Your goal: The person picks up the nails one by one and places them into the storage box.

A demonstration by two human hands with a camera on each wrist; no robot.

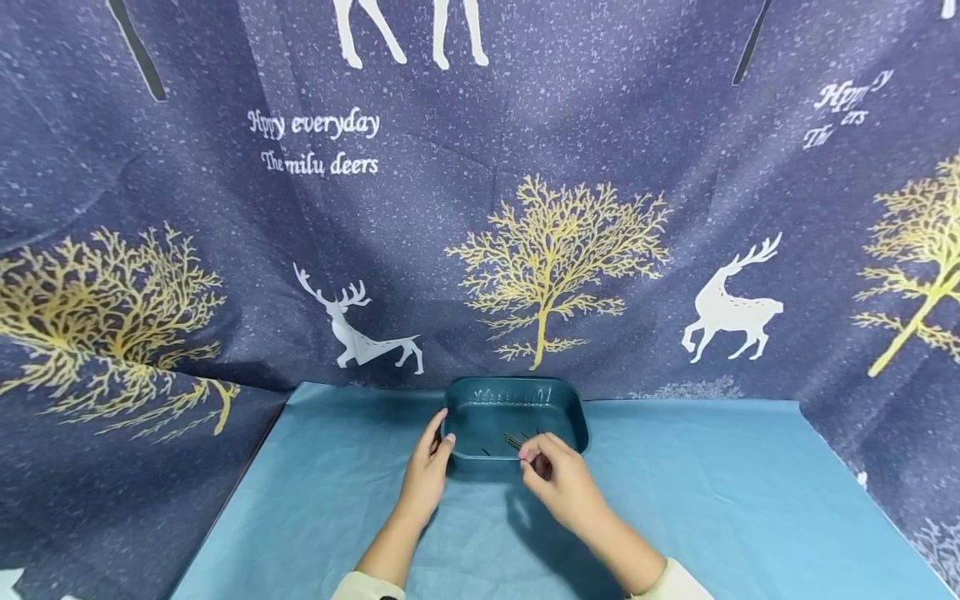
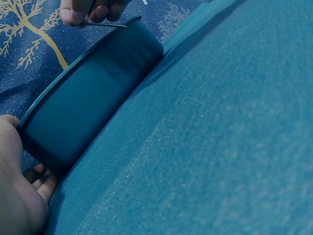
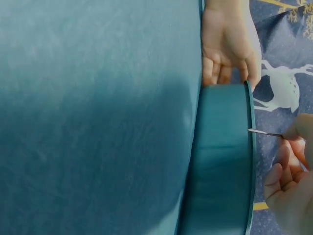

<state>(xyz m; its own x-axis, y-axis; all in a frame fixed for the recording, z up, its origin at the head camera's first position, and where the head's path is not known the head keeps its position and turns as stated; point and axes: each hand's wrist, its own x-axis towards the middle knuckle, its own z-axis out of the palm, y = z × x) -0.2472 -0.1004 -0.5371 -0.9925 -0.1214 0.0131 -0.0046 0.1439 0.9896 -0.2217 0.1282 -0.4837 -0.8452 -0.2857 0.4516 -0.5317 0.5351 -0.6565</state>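
Observation:
A dark teal rectangular dish stands on the blue cloth. My left hand holds its left side, thumb at the rim near the front corner and fingers along the outer wall. Over the front rim, my right hand pinches a thin metal pin between thumb and fingertips. In the right wrist view the pin has a narrow tip and crosses the rim. Several thin dark pins show by the right fingertips in the head view; I cannot tell how many are held. Another short pin lies near the dish's front wall.
A blue cloth covers the table on both sides of the dish. Close behind the dish hangs a dark blue curtain printed with deer and yellow trees.

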